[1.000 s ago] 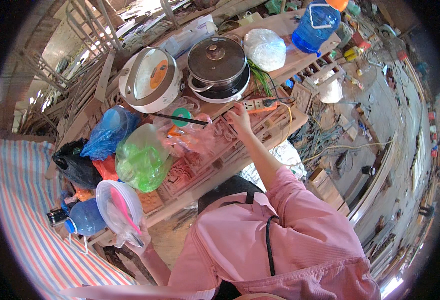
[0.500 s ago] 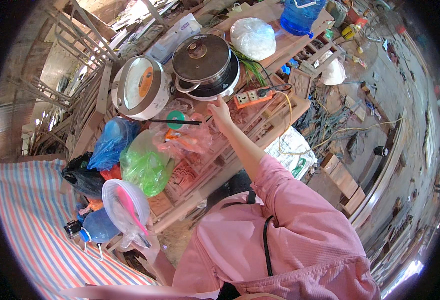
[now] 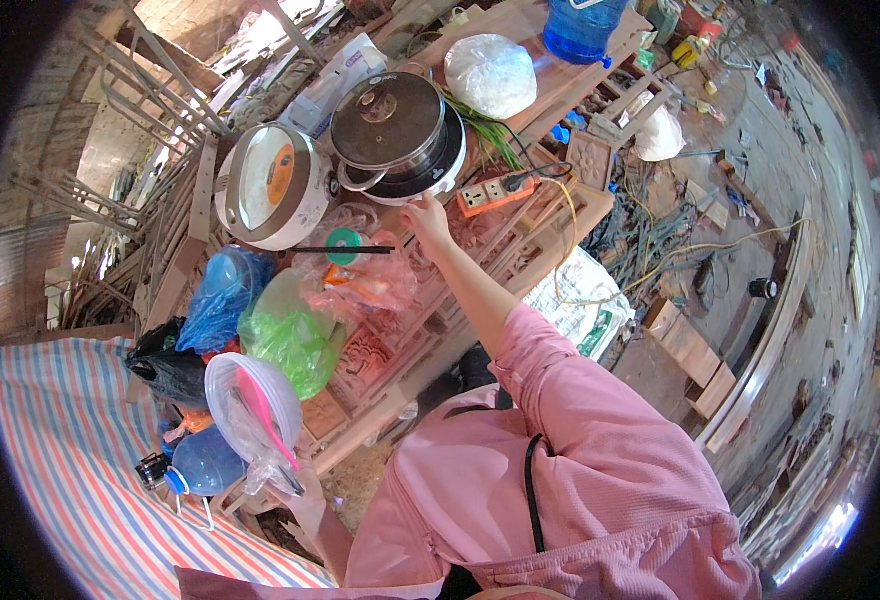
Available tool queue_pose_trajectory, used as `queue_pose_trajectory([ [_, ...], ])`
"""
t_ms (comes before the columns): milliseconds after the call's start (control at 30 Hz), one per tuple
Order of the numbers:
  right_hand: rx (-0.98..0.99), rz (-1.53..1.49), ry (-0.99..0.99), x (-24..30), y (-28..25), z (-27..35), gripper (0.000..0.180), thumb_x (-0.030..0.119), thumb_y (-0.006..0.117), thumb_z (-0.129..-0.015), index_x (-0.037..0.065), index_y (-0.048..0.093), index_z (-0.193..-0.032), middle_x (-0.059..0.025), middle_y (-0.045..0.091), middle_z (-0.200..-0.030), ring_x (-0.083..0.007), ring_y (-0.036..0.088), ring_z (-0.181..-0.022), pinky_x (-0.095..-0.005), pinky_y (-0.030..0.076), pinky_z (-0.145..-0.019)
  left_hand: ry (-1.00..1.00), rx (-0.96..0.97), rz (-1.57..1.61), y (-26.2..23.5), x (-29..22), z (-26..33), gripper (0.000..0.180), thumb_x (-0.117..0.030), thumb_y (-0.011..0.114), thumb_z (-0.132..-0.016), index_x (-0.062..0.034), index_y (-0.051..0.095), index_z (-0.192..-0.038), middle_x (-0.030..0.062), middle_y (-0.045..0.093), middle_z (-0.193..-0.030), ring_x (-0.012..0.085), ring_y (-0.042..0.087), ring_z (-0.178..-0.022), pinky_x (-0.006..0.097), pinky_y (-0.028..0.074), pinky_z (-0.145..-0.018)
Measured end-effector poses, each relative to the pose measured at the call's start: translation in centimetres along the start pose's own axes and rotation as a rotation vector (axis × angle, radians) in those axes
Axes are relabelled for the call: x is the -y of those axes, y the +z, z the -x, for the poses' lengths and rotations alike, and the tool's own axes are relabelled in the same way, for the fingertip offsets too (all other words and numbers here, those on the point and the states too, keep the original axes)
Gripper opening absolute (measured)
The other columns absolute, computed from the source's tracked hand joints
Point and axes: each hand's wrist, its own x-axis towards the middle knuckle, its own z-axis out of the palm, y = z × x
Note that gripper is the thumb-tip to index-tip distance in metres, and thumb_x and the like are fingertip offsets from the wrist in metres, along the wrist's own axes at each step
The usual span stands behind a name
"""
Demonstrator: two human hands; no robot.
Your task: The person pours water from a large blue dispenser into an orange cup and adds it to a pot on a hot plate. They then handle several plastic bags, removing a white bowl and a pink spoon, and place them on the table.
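Observation:
My right hand (image 3: pixel 427 220) reaches forward over a cluttered wooden bench (image 3: pixel 380 370), at the end of a pink sleeve. Its fingertips touch the front edge of the black cooker base (image 3: pixel 430 178) under a dark pot with a glass lid (image 3: pixel 388 120). Nothing is held in it. A thin black stick (image 3: pixel 345 250) lies across clear plastic bags (image 3: pixel 360 280) just left of the hand. An orange power strip (image 3: pixel 495 190) sits just right of it. A white rice cooker (image 3: pixel 265 185) stands left of the pot. My left hand is out of view; only its pink sleeve shows at the lower left.
Blue (image 3: pixel 215 300), green (image 3: pixel 285 335) and black (image 3: pixel 165 370) plastic bags crowd the bench's left end. A white sack (image 3: pixel 490 72) and a blue water jug (image 3: pixel 585 25) stand behind the pot. A striped tarp (image 3: pixel 70 450) lies at left; cables and wood scraps cover the floor at right.
My right hand has moved left from the power strip to the front of the cooker base. The view has shifted down and right.

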Motion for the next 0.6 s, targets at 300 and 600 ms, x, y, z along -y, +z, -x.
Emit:
queue_pose_trajectory([
  [300,-0.017,0.152,0.007,1.1,-0.1,-0.1,0.018,0.005,0.059,-0.086,-0.002,0.055,-0.102,-0.0086,0.061,-0.087,-0.0144,0.061,-0.075,-0.0277,0.051,-0.065,0.035,-0.08,-0.104,0.4,0.4,0.4,0.066,-0.044,0.055,-0.093,-0.0101,0.034,-0.146,0.0103,0.036,-0.151,0.0293,0.037,-0.135,0.054,0.035,-0.112],
  [600,0.158,0.032,0.076,2.9,-2.4,1.3,0.03,0.006,0.059,-0.089,-0.008,0.055,-0.115,-0.0094,0.062,-0.093,-0.0189,0.065,-0.081,-0.0292,0.057,-0.071,-0.119,-0.143,0.021,-1.2,-0.6,-0.9,0.065,-0.048,0.05,-0.094,-0.0139,0.034,-0.147,0.0109,0.036,-0.152,0.0345,0.035,-0.138,0.063,0.038,-0.106],
])
